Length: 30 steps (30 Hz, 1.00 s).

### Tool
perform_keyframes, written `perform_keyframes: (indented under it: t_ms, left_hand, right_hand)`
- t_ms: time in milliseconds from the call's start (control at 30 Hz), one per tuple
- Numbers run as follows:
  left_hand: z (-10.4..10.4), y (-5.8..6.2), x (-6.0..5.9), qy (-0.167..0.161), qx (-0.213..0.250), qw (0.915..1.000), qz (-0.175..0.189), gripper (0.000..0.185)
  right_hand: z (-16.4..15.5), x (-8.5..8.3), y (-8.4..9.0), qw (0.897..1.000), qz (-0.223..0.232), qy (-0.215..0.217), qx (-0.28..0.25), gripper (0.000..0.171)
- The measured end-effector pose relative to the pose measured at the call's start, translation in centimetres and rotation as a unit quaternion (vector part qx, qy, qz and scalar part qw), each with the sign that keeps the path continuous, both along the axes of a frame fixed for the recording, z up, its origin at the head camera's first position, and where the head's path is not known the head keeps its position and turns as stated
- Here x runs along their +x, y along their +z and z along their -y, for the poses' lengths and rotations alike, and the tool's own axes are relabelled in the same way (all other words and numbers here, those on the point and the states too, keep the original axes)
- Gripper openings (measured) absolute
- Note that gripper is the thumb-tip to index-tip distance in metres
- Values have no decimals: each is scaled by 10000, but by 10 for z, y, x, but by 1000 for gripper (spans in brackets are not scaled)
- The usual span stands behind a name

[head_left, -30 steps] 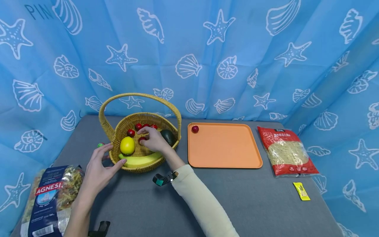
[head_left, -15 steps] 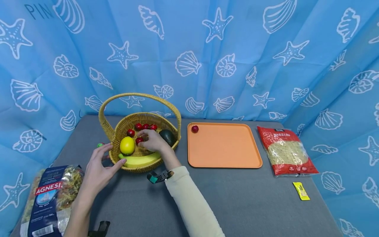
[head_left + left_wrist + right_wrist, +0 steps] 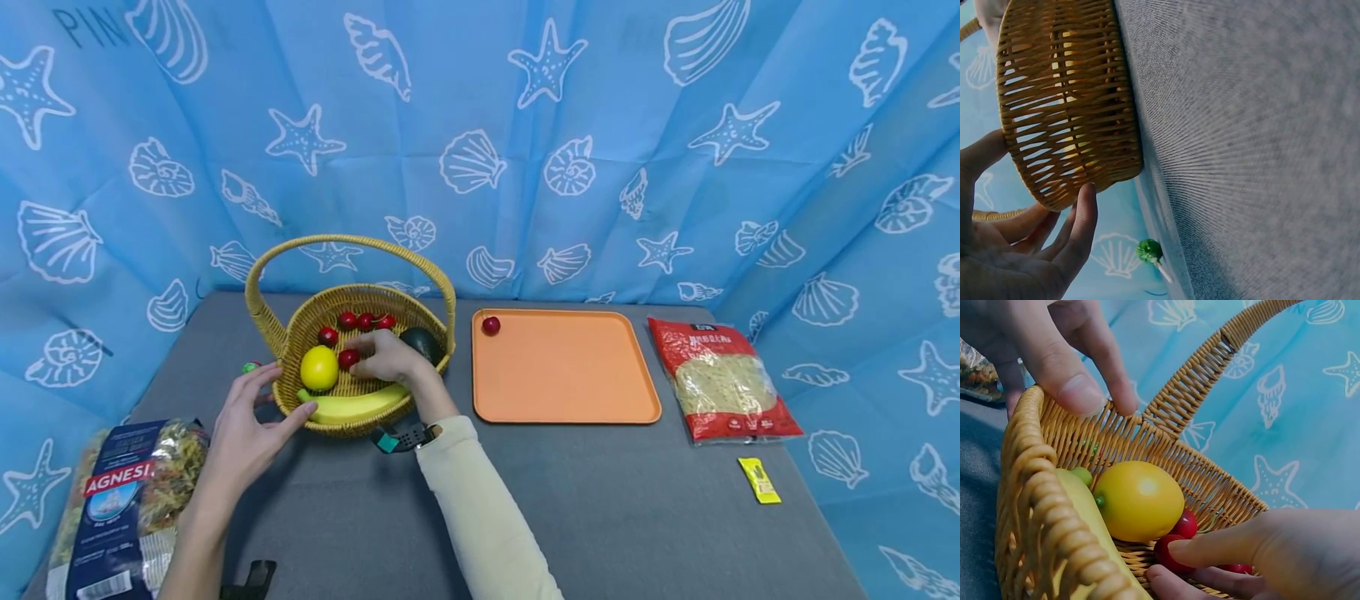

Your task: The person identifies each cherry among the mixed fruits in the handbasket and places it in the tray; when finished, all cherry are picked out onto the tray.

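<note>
1. Blue curtain (image 3: 495, 225), one grey table (image 3: 622, 500).
2. One wicker basket (image 3: 367, 297): likely light, springy; left hand (image 3: 247, 425) grasps its rim.
3. Tray (image 3: 562, 371), banana (image 3: 356, 406), avocado (image 3: 422, 343), lemon (image 3: 319, 368): one each.
4. Cherry (image 3: 348, 358) beside lemon, in basket: presumably light, slippery; hold by its sides (right hand (image 3: 392, 357) pinches it). Six visible: five basketed, one on tray.

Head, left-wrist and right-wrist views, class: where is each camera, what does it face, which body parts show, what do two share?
Head: on the head, facing forward-down at basket and tray; left hand, right hand and sleeve show.
Left wrist: on that wrist, facing the basket's outer side; mainly left hand shows.
Right wrist: on that wrist, facing into the basket; parts of both hands show.
Shared: head and right wrist both show the yellow fruit.
</note>
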State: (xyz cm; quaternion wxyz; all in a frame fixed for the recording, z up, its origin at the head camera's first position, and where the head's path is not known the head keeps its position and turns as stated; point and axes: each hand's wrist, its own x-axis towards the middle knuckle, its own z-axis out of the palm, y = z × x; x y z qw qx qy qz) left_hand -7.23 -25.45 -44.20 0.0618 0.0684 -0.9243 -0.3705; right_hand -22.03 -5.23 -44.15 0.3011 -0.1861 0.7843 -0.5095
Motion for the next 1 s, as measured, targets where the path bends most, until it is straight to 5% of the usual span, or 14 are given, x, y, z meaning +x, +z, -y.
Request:
perform_keyframes:
  t_ms: [433, 733, 1000]
  left_hand:
    - [-3, 3, 0, 58, 44, 9999, 116, 84]
    - [-3, 3, 0, 54, 53, 9999, 145, 85]
    - [-2, 3, 0, 55, 47, 9998, 196, 85]
  right_hand:
    - [0, 0, 4, 9999, -11, 112, 119, 36]
    - [-13, 5, 9, 9966, -821, -84, 54, 36]
    - [-46, 17, 34, 9926, -1097, 314, -414, 37]
